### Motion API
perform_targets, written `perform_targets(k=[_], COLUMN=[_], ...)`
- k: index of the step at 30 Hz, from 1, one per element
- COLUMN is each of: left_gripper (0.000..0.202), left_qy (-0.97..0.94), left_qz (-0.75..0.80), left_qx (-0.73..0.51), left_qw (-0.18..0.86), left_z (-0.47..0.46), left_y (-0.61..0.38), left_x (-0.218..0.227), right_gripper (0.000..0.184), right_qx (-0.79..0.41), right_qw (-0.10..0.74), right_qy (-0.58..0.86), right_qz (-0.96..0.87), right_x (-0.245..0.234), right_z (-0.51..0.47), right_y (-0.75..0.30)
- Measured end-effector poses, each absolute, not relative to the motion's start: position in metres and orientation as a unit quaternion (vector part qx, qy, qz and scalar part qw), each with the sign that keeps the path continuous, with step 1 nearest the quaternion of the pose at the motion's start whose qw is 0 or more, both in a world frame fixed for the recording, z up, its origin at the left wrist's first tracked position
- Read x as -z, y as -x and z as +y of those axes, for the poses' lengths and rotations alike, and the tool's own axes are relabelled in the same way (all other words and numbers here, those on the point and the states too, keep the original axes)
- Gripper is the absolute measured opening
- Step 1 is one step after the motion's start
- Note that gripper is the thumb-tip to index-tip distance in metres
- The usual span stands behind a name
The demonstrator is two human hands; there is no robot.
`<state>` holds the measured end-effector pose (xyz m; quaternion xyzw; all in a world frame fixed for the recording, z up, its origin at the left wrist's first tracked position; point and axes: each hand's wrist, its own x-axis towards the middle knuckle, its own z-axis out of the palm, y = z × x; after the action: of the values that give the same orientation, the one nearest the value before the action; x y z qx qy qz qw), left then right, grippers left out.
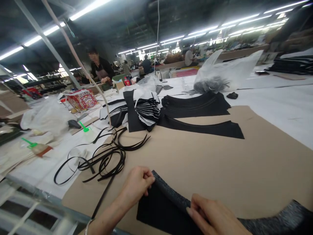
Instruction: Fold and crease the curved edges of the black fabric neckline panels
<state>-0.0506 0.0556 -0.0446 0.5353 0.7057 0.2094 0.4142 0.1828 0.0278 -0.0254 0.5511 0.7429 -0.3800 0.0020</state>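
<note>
A black curved piece of material [162, 212] lies at the front of the brown board, with a speckled grey band [172, 192] along its curved edge. My left hand [140, 181] is closed, its thumb and fingers pinching the far left end of that edge. Further right, my right hand [211, 212] is closed on the same banded edge, thumb pressed against it. The band shows again beyond the right wrist, and the right arm covers part of the piece. Thin black strips [113, 160] lie in loose coils left of my hands.
The brown board [207, 166] rests on a white-covered table. Behind it are more black curved pieces [198, 106] and a fanned stack [148, 111]. A plastic bag [215, 80] stands farther back. Green-nozzled bottles [40, 149] sit at left. A person [100, 68] is across the table.
</note>
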Motion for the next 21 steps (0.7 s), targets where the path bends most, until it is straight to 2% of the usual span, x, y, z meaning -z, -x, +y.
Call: perform_targets(k=[6,16,21], left_gripper=[0.013,0.017,0.017], left_qy=[-0.535,-0.547,-0.555], left_qz=[0.725,0.739,0.746], left_qx=[-0.182,-0.15,-0.133], left_qw=[0.393,0.364,0.345], left_z=[0.065,0.065,0.065], left_y=[0.052,0.046,0.046], left_x=[0.055,0.053,0.051], right_gripper=[0.027,0.028,0.028], right_qx=[0.378,0.381,0.368], right_qw=[0.022,-0.023,-0.004], right_qy=[-0.557,-0.568,-0.565], right_qz=[0.739,0.729,0.739], right_x=[0.028,0.034,0.043], right_z=[0.036,0.036,0.038], right_y=[-0.175,-0.178,-0.178])
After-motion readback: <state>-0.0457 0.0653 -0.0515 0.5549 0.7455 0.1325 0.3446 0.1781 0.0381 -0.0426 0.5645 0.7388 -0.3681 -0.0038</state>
